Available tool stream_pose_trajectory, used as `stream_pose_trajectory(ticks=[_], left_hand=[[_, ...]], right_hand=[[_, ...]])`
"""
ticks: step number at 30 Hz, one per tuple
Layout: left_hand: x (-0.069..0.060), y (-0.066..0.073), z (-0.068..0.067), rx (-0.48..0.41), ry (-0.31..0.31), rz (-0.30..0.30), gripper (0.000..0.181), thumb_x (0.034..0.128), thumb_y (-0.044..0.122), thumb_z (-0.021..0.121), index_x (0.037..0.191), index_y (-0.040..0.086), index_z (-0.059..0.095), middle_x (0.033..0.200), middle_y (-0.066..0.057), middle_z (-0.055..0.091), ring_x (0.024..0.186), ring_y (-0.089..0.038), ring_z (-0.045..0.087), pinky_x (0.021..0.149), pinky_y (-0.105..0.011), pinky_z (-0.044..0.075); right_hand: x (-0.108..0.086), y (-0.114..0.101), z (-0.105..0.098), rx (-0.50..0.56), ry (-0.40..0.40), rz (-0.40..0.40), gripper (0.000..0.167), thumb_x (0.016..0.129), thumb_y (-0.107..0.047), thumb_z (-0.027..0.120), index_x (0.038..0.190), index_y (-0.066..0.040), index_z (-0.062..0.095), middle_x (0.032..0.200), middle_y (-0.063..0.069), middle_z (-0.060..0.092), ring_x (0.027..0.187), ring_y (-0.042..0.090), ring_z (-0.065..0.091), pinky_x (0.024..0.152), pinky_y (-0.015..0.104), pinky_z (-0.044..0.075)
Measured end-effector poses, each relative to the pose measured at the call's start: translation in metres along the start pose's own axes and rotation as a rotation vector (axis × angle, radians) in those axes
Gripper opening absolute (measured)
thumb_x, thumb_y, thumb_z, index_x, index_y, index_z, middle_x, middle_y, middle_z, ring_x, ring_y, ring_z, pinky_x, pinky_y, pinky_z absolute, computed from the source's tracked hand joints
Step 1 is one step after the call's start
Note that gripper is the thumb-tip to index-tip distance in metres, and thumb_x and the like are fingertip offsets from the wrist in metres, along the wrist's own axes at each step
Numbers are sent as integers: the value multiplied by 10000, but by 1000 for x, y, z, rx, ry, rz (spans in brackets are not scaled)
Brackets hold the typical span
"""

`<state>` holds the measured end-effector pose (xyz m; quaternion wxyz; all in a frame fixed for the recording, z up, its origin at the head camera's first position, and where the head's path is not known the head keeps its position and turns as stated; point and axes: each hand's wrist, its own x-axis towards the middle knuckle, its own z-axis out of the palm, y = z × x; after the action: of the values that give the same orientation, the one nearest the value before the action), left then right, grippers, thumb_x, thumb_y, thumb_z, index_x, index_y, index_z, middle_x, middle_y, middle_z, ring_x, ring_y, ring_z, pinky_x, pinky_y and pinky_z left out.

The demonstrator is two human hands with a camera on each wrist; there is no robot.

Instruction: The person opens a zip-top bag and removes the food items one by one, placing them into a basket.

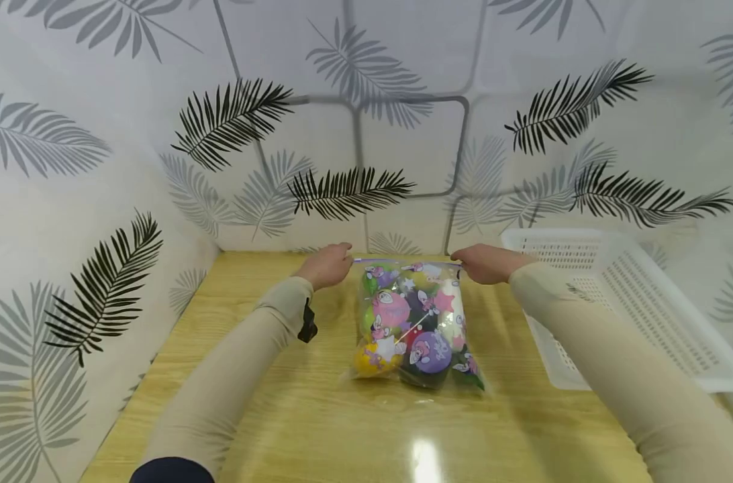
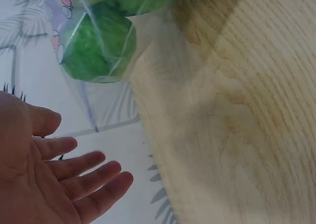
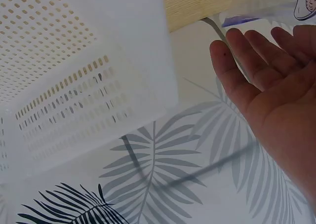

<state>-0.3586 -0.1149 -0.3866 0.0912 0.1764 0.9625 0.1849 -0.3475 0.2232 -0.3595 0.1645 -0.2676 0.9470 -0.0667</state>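
A clear zip bag point(image 1: 411, 322) with pink and purple cartoon prints sits on the wooden table, filled with several rounded coloured items. Green ones point(image 2: 101, 46) show through the plastic in the left wrist view; their kind is unclear. At the bag's top left corner is my left hand point(image 1: 327, 266), its fingers point(image 2: 101, 184) extended and apart from the plastic. Beside the top right corner is my right hand point(image 1: 487, 263). The right wrist view shows its fingers point(image 3: 232, 68) loosely extended near the purple zip strip point(image 3: 242, 19), pinching nothing.
A white perforated plastic basket point(image 1: 662, 302) stands on the right, partly behind my right forearm. The wooden table point(image 1: 342, 436) ends at a wall covering point(image 1: 403, 147) with a leaf print at the back and left. A dark strap piece point(image 1: 307, 323) hangs at my left wrist.
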Motion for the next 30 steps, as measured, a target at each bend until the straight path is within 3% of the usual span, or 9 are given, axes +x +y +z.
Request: stream_pose_trajectory(ticks=[4,7,13,16,21,23,27,30], left_hand=[[3,-3,9,-28,-22,-8,471,1105,256,335,1509,29,415,1431,-144,576,1308,-303,557,1098,-483,443],[3,-3,14,-36,-5,-14,428,1101,244,362,1440,20,495,1304,-130,656,1163,-278,638,994,-465,515],[7,5,21,-120,68,-34,344,1090,213,387,1322,28,562,1291,-146,637,1051,-283,625,888,-439,516],[11,7,25,-190,94,-39,335,1085,181,383,1322,16,554,1295,-163,627,974,-264,605,809,-390,490],[18,6,32,-445,183,-108,327,1064,126,422,1342,-18,514,1187,-187,629,802,-207,590,657,-302,485],[20,4,34,-528,234,-128,309,1049,113,464,1326,-13,517,1108,-176,643,776,-222,627,628,-292,511],[22,3,31,-551,309,-120,285,1022,110,538,1290,16,552,1027,-143,665,833,-311,697,633,-299,546],[18,7,25,-565,335,-76,265,1018,108,557,1266,22,586,1014,-143,660,877,-352,703,647,-310,557]], right_hand=[[4,1,4,2,-40,21,470,1033,-30,300,1477,92,393,1500,299,440,1371,463,443,1134,563,377],[8,4,5,-22,-54,35,463,1021,-17,310,1455,88,434,1491,298,452,1373,464,438,1134,558,379],[13,10,10,-68,-24,55,355,1035,-56,412,1304,90,592,1340,281,595,1271,447,546,1068,534,460],[11,10,12,-76,5,50,293,1030,-79,474,1209,72,650,1222,241,667,1156,406,628,1000,508,519],[8,8,12,-109,50,27,230,990,-61,517,1106,21,697,1135,184,704,1056,344,669,914,478,559],[6,6,10,-126,66,24,217,976,-50,521,1073,5,707,1100,162,712,1009,314,677,879,467,568],[-3,4,2,-123,110,15,180,978,-56,537,1011,-28,712,1009,111,715,881,239,663,799,440,570],[-16,5,-6,-96,140,3,164,1000,-84,548,1013,-46,707,991,85,711,829,196,640,769,426,559]])
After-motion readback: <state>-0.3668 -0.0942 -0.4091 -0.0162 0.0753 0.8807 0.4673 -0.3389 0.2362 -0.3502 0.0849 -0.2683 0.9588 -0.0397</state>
